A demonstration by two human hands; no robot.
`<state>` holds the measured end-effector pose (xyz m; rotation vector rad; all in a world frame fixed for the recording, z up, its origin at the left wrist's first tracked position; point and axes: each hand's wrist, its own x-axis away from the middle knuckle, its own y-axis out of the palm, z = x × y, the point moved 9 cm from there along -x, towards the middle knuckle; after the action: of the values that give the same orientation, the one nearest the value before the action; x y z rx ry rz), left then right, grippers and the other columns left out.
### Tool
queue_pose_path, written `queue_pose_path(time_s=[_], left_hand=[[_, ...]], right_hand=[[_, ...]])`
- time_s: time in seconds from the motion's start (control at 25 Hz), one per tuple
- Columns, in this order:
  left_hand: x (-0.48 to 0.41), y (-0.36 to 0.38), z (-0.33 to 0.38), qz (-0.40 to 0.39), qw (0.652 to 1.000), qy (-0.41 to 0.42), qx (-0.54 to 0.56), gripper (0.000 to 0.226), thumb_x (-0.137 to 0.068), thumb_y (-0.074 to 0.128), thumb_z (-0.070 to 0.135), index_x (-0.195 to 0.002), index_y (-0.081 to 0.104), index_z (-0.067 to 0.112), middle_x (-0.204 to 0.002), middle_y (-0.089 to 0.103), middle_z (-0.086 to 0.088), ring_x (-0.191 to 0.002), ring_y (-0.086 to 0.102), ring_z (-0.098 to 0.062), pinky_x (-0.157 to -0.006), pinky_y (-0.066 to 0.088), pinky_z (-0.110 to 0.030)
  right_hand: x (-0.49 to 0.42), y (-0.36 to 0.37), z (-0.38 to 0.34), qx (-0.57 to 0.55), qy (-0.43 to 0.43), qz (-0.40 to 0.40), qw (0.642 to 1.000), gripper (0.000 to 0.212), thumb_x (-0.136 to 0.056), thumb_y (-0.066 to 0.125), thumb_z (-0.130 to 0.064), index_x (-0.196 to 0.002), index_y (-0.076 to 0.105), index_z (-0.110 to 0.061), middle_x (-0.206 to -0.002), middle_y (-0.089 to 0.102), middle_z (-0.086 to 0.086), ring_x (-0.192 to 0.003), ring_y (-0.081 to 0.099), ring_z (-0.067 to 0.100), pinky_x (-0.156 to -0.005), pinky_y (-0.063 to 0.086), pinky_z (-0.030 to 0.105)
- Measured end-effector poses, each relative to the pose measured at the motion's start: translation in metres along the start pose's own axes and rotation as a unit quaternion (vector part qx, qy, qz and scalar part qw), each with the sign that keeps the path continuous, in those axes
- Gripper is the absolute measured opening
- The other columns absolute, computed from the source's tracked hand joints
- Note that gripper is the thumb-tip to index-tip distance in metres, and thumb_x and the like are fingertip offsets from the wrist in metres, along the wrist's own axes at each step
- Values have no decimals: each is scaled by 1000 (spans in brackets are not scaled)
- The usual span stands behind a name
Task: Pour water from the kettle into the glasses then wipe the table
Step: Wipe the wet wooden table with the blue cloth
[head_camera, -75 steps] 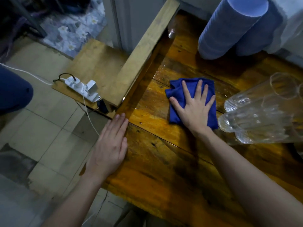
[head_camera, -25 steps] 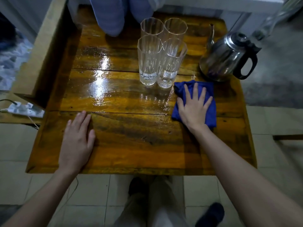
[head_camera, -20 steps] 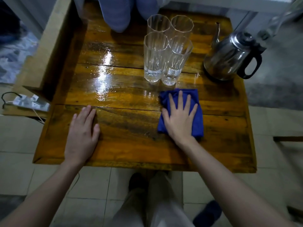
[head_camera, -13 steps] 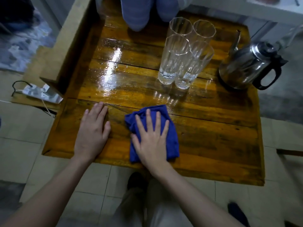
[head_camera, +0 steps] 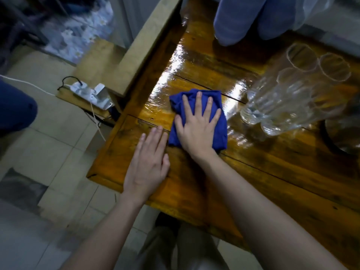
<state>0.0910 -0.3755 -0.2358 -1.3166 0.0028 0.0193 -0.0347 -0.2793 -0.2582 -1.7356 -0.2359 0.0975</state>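
A blue cloth [head_camera: 221, 131] lies on the wet, glossy wooden table [head_camera: 272, 172], left of centre. My right hand [head_camera: 196, 125] presses flat on the cloth with its fingers spread. My left hand [head_camera: 149, 162] rests flat on the bare wood just left of the cloth, near the table's left edge. Several tall clear glasses [head_camera: 292, 94] stand grouped at the right, with a little water in the bottoms. Only the dark base of the kettle [head_camera: 342, 137] shows at the right edge.
A wooden bench rail [head_camera: 144, 45] runs along the table's left side. A white power strip [head_camera: 89, 94] with cables lies on a low board beside it. Blue rolled fabric [head_camera: 243, 18] sits at the table's far edge. Tiled floor and my legs are below.
My right hand has slid the blue cloth from beside the kettle leftward across the table to near my left hand, then farther from the near edge. The view has swung left, cutting off the kettle.
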Motion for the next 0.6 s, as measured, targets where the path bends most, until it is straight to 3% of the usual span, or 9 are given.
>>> queue_pose_path(time_s=[0.44,0.6], left_hand=[[-4,11,-9,-17,999,-25,36,60,-97,42,30,-151,29,8,-160,20,-9,-150,13,-19,-119,20,-46],[0,8,-25,-33,993,-111,-23,75,-94,38,48,-153,18,6,-162,8,-15,-151,2,-29,-120,9,-55]], right_hand=[[-149,-2,-30,-2,-10,-25,1000,66,-95,21,-59,-156,12,-34,-166,2,8,-150,-3,38,-116,-5,64],[-154,-2,-30,-3,-21,-20,1000,64,-96,20,-58,-156,12,-34,-166,1,8,-150,-5,38,-117,-6,64]])
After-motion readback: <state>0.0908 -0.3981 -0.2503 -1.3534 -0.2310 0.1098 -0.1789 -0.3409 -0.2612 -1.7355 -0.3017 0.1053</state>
